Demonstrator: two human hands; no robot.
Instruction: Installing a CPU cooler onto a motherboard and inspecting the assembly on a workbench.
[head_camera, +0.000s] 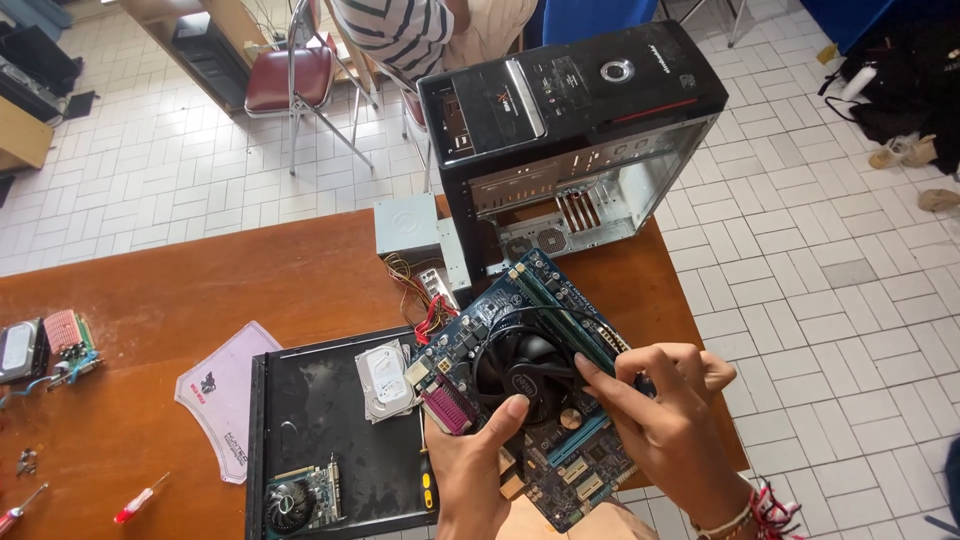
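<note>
Holding a blue circuit board (530, 370) tilted above the brown wooden table (200, 290), at five o'clock in view. Left hand (470, 470) wrapped under its near edge, thumb by the round black fan (525, 365). Right hand (670, 410) pinched shut on a slim dark tool tip over the board. At twelve o'clock, an open computer case (580, 130); at seven, a black side panel (320, 420). All around, white tiled floor (840, 280).

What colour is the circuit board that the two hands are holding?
The circuit board is blue, with a black round fan in its middle; the head view shows it.
</note>
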